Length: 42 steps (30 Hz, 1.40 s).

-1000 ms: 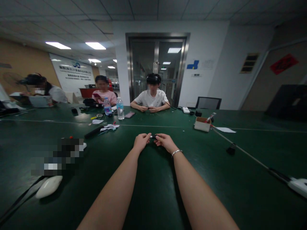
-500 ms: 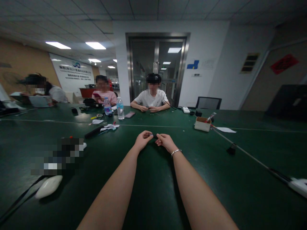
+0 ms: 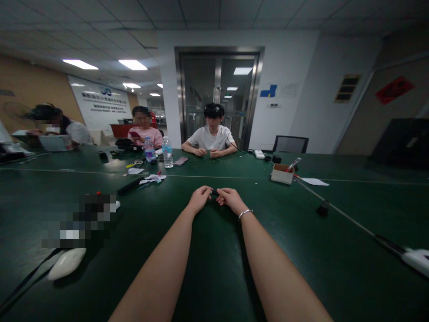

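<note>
A small dark object (image 3: 214, 192) sits between my two hands, low over the green table (image 3: 214, 268). Its kind is too small to make out. My left hand (image 3: 200, 199) has its thumb and fingers closed around the object's left end. On the other end, my right hand (image 3: 231, 200) pinches with thumb and forefinger, its remaining fingers curled below. A silver bracelet (image 3: 246, 214) circles my right wrist. My fingertips cover much of the small object.
Two water bottles (image 3: 168, 153), paper scraps (image 3: 153, 179) and a black rod-like thing (image 3: 130, 185) lie left of my hands. A small box (image 3: 282, 174) and a cable (image 3: 348, 217) are on the right. Across the table sits a person in a white shirt (image 3: 213, 138).
My left hand has turned slightly, its fingers now bent further over the object. More of the dark object shows between my hands. The person opposite has moved their hands a little apart.
</note>
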{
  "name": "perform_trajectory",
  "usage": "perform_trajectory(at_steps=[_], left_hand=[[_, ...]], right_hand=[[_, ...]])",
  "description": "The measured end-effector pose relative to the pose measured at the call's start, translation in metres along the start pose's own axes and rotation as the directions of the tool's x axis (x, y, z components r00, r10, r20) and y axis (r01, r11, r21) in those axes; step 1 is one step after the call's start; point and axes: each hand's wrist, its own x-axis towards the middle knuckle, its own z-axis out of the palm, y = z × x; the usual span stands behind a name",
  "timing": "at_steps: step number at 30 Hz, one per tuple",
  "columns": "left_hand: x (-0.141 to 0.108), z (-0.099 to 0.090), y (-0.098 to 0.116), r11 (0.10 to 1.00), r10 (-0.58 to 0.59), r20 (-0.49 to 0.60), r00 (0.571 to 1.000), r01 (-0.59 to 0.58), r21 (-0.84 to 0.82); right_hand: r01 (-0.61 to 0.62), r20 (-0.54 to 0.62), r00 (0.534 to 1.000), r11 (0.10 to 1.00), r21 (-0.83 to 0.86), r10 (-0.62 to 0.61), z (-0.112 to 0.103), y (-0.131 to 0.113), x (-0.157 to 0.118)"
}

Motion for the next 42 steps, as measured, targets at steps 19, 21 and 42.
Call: perform_trajectory(at_steps=[19,21,42], left_hand=[[0.0017,0.0016,-0.0053,0.998,0.02,-0.045,0.999,-0.023,-0.059],[0.002,0.0023,-0.0058,0.998,0.015,-0.036,0.999,-0.017,-0.061],[0.0013,0.0015,-0.0039,0.999,0.014,-0.038,0.999,-0.015,-0.033]], right_hand=[[-0.024,0.007,1.0,1.0,0.006,0.024,0.0019,-0.0018,0.0002],[-0.022,0.001,1.0,1.0,-0.006,0.022,0.0017,-0.0011,0.0008],[-0.01,0.018,1.0,0.999,-0.041,0.011,0.0003,-0.0005,0.0013]])
